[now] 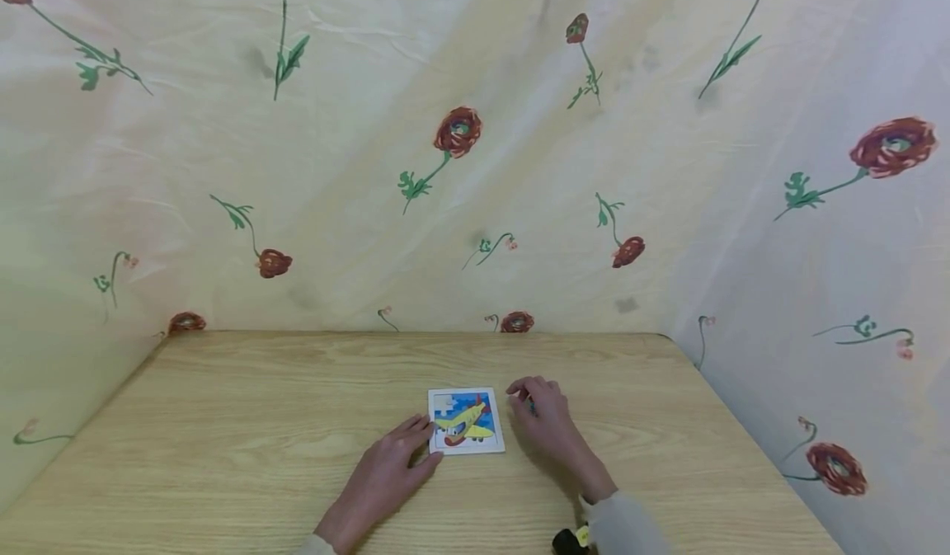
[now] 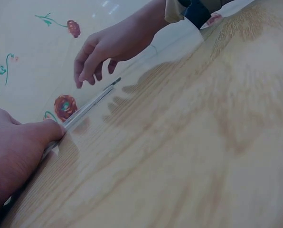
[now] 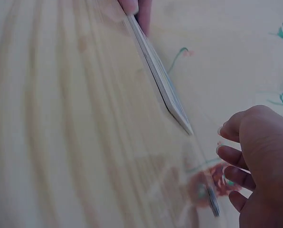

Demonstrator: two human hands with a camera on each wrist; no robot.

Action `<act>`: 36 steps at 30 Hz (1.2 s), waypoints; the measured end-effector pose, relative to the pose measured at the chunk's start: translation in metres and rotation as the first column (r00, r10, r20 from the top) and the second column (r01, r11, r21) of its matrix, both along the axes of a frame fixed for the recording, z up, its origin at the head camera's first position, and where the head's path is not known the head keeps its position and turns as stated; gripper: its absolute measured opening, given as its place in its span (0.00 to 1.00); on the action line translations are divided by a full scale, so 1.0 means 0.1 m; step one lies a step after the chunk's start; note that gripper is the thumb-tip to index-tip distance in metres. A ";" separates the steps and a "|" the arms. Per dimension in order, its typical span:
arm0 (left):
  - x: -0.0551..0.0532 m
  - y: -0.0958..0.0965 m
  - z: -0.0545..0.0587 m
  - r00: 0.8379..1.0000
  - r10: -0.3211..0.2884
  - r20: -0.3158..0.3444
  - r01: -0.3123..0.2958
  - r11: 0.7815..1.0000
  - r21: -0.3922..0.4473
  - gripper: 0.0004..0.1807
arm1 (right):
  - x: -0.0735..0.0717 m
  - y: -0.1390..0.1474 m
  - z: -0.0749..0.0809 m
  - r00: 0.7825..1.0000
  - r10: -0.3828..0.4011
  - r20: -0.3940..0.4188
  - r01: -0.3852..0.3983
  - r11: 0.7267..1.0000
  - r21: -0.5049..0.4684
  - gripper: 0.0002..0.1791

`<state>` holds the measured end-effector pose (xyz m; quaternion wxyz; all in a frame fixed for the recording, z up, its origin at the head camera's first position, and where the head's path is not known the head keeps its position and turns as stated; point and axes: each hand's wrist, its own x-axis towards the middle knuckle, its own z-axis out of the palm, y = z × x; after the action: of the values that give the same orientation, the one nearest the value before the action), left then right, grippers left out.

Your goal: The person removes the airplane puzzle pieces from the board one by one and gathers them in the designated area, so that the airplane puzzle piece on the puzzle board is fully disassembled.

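The left hand [image 1: 382, 468] lies fairly straight-fingered along its side of a small puzzle board [image 1: 475, 449], thumb touching the near corner; it seems to rest there rather than clasp. The right hand [image 1: 549, 423] hangs just beyond the board's other side, fingers loosely bent, holding nothing. Just below its fingertips, and apart from them, a thin loose piece [image 3: 213, 202] lies flat on the desk [image 1: 260, 423]; its printed face is too small to read.

The board sits between the hands, flat, its airplane picture mostly filled in. A pale, knobbed gap [image 1: 447, 404] shows in its far corner, just ahead of the left fingertips.

The step in hand looks like picking up that piece. Being so thin, it probably asks for thumb and forefinger on opposite edges, or a fingertip tilting one edge first; a scrape could send it sliding. Light, steady pressure from the left hand should be enough to keep the board from shifting.

By the right cuff [image 1: 627, 526] is a partly cut-off black object [image 1: 567, 543]. Beyond both hands, a flowered cloth [image 1: 356, 167] rises behind the desk.
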<state>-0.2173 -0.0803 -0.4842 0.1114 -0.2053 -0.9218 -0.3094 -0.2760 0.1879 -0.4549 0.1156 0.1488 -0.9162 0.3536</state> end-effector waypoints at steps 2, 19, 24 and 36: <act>0.00 0.00 0.00 1.000 0.001 0.002 -0.001 1.000 -0.001 0.25 | 0.01 -0.09 -0.01 1.000 0.026 0.013 -0.025 1.000 -0.009 0.06; 0.00 -0.01 -0.01 1.000 -0.002 -0.029 0.003 1.000 0.008 0.26 | -0.04 -0.57 -0.12 0.991 0.090 -0.094 -0.079 0.990 0.115 0.05; -0.01 -0.01 -0.02 0.999 -0.004 -0.034 0.004 1.000 0.001 0.26 | -0.06 -0.65 -0.12 0.992 0.077 -0.102 -0.060 0.985 0.165 0.07; -0.01 -0.02 -0.01 0.999 -0.007 -0.037 0.007 1.000 0.002 0.26 | -0.12 -0.72 -0.16 0.994 0.042 -0.104 -0.016 0.972 0.235 0.07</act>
<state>-0.2183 -0.0820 -0.4848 0.1277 -0.2143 -0.9185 -0.3070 -0.2882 0.1162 -0.4706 0.1417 0.1938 -0.9415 0.2364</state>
